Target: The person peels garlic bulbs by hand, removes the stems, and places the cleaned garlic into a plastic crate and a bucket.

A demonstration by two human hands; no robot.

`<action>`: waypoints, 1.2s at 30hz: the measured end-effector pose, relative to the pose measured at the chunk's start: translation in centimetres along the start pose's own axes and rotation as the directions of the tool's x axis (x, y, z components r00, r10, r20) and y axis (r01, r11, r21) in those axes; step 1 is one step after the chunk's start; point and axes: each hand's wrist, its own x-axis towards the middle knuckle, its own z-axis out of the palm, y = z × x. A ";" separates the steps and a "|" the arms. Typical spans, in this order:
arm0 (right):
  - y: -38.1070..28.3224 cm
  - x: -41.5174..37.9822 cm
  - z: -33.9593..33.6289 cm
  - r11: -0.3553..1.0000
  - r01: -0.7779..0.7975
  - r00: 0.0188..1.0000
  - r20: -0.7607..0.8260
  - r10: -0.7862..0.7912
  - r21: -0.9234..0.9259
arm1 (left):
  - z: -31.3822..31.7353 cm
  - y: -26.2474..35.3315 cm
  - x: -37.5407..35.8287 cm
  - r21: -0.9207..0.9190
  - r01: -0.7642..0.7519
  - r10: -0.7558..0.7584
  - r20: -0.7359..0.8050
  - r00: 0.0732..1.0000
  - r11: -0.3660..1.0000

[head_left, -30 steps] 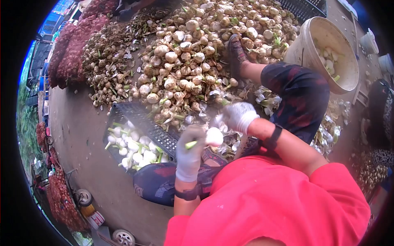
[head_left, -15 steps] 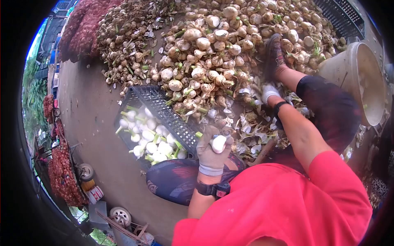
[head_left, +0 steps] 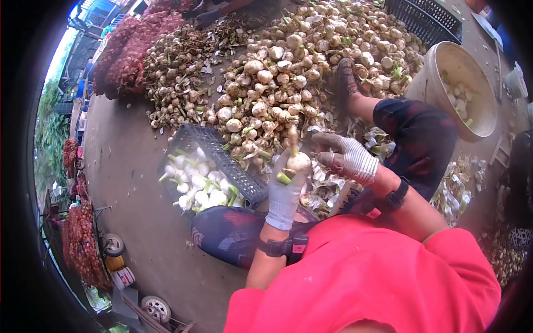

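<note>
My left hand (head_left: 286, 191), in a pale glove, is closed around a garlic bulb (head_left: 298, 161). A brownish stalk points up from the bulb, and a green cut end shows at the palm. To its right, my right hand (head_left: 351, 159), also gloved, has its fingers stretched toward the bulb without touching it; thumb and forefinger are apart. Left of my left hand, a tilted black crate (head_left: 225, 158) stands beside white peeled garlic (head_left: 200, 180) with short green stems. Beyond both hands spreads a heap of unpeeled garlic (head_left: 266, 83).
A large pale bucket (head_left: 430, 77) with white bulbs inside leans at the right. Garlic skins (head_left: 322, 194) litter the ground by my legs. Red mesh sacks (head_left: 125, 61) lie at the upper left, near another person's gloved hand (head_left: 208, 19). Another black crate (head_left: 427, 19) stands behind the heap.
The white bulb in my left hand is replaced by a brownish, stalked one. My right hand has come back from the skins beside my foot toward my left hand. The view has shifted.
</note>
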 end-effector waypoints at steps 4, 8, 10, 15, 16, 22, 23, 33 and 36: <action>0.4 -1.6 1.6 1.000 0.014 1.000 -0.025 -0.015 -0.027 | 0.7 1.4 -1.7 0.634 -0.481 0.395 0.285 0.873 0.605; 1.0 -2.7 1.4 0.997 0.072 0.997 -0.035 -0.072 0.017 | 1.2 1.4 -2.7 0.627 -0.617 0.521 0.364 0.772 0.476; 1.3 -3.1 1.1 0.996 0.080 0.997 -0.026 -0.079 0.039 | 1.6 1.8 -3.5 0.494 -0.500 0.427 0.261 0.866 0.712; -0.2 -4.5 0.4 0.997 0.044 0.999 0.021 -0.046 0.062 | 1.4 1.7 -3.4 0.541 -0.652 0.514 0.406 0.755 0.531; -0.1 -4.6 0.4 0.997 0.046 0.999 0.020 -0.047 0.063 | 1.3 1.6 -3.6 0.529 -0.622 0.470 0.409 0.783 0.577; 1.4 -5.0 0.1 0.990 0.070 0.988 0.127 -0.086 0.126 | -0.3 0.4 -3.9 -0.027 -0.009 0.017 0.313 0.950 1.000; 2.0 -4.7 0.0 0.901 0.433 0.893 0.144 -0.426 -0.020 | 0.0 0.2 -3.5 -0.412 0.371 -0.171 0.446 0.879 0.832; 0.1 -5.7 -0.1 0.993 0.030 0.988 0.150 -0.047 0.111 | 1.6 0.1 -2.0 -0.078 0.070 -0.051 0.230 0.972 0.994; -0.2 -5.6 0.0 0.997 0.057 0.996 0.068 -0.053 -0.052 | 2.7 -0.2 -1.9 -0.199 0.021 0.034 0.268 0.963 0.980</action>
